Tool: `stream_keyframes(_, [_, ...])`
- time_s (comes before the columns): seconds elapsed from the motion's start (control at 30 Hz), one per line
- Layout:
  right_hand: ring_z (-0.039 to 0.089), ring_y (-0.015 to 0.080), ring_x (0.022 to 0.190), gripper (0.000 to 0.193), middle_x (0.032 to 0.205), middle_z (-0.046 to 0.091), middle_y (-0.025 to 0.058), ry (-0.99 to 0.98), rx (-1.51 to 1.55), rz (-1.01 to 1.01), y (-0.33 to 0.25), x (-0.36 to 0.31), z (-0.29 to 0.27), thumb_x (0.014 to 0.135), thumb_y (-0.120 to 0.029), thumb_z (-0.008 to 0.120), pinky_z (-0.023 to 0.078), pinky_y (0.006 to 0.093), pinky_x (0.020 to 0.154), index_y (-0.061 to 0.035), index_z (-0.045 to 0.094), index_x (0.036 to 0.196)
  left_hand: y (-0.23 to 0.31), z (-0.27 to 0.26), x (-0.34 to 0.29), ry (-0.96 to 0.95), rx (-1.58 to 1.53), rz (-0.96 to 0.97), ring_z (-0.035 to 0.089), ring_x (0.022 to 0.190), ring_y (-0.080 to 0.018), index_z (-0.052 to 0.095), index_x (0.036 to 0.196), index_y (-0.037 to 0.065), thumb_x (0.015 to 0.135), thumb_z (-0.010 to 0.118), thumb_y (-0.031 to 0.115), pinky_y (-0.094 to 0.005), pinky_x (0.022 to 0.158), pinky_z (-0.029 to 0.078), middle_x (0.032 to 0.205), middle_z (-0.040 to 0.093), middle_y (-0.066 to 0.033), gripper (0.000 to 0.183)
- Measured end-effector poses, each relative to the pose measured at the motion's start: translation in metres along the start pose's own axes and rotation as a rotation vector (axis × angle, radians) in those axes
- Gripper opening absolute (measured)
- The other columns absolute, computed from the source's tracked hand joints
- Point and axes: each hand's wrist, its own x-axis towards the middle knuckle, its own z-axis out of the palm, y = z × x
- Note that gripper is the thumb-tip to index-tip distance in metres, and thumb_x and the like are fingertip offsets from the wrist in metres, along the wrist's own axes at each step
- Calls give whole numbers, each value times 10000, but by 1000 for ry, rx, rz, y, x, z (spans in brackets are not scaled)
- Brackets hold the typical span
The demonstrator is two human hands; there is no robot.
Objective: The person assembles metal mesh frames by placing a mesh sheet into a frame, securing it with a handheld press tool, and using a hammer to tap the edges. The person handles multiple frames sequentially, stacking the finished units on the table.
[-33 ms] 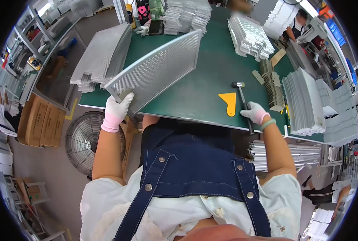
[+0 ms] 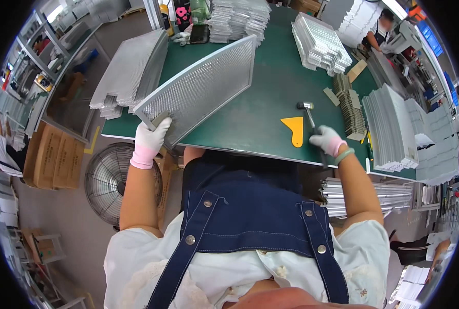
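My left hand (image 2: 152, 138), in a white glove with a pink cuff, grips the near-left corner of a silver-framed metal mesh panel (image 2: 209, 85). A small grey-beige piece (image 2: 160, 120) sits under its fingers at that corner. The panel stands tilted over the green table. At the table's front edge on the right, my gloved right hand (image 2: 327, 140) curls its fingers around the handle of a small hammer (image 2: 305, 105). The handle is blurred and partly hidden by the hand. Just left of the hammer lies a yellow scraper (image 2: 294, 131).
Stacked panels (image 2: 131, 72) lie at the left, with more mesh stacks (image 2: 239, 20) at the back and back right (image 2: 322, 44). A row of grey-beige pieces (image 2: 350, 110) and upright silver panels (image 2: 390, 129) stand on the right. A floor fan (image 2: 113, 180) is below left.
The hammer and my right hand have shifted slightly, and the hammer's handle is now blurred. The mesh panel has moved a little to the left, still in my left hand.
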Motion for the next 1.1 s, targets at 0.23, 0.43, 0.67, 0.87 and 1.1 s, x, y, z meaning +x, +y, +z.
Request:
stream_keyframes(0.23, [659,323,720,374,791,640,199,368,14,-291,-128,13,-36,891,-259,607,516,413,681,17,508,1124,5,2,2,24,-22,-6,541,725,-59,694,993,-32,887,733,199,-242,660,466,802,632,24,257])
stream_keyframes(0.43, [648,265,760,389,789,640,159,637,-94,-530,-215,13,-74,914,-294,598,513,379,690,5,552,1157,14,5,-3,35,-8,24,598,786,-82,696,998,-29,892,715,173,-254,717,497,871,676,-5,229])
stream_keyframes(0.67, [611,214,937,481,985,654,140,545,232,-589,-217,22,-54,940,-377,589,471,336,873,37,566,1184,-14,39,-14,2,-545,113,591,961,-125,614,1164,1,896,702,159,-300,855,492,1091,642,-40,323])
stream_keyframes(0.87, [586,159,850,404,936,640,121,687,226,-817,-252,-12,-63,911,-293,654,475,302,779,27,561,1139,-19,65,6,3,-532,88,542,1102,-168,426,1367,-5,865,750,161,-336,971,453,1234,557,-93,621])
stream_keyframes(1.1, [644,312,738,282,785,633,171,757,-297,-960,-305,-66,-109,857,-214,708,497,368,674,-19,557,994,63,64,59,218,103,541,441,1316,-347,372,1418,-61,731,833,395,-423,1098,357,1404,451,-240,944])
